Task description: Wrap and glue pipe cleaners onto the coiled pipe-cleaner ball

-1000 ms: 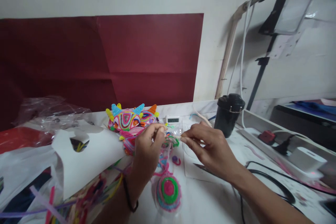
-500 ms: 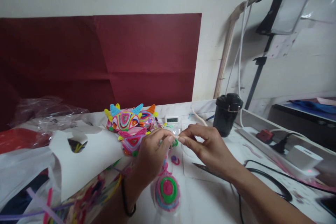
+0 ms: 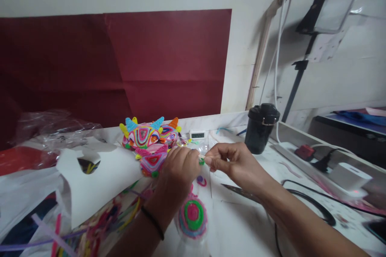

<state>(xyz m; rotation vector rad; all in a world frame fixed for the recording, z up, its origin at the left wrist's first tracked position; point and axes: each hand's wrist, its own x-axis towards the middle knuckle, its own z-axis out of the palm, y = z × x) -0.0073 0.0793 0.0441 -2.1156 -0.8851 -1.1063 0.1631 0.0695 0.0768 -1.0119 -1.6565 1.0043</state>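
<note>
Both hands — the left hand point(image 3: 177, 166) and the right hand point(image 3: 233, 164) — pinched one small green piece point(image 3: 201, 161) with tight fingers, just above the round coil point(image 3: 193, 217) on the table point(image 3: 241, 225).

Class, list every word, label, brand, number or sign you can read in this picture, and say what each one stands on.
No text can be read for certain.
Small white digital clock on the table behind the hands: dark digits on its display, too small and blurred to read.
Black container: no legible label.
White adapter: no legible marking.
</note>
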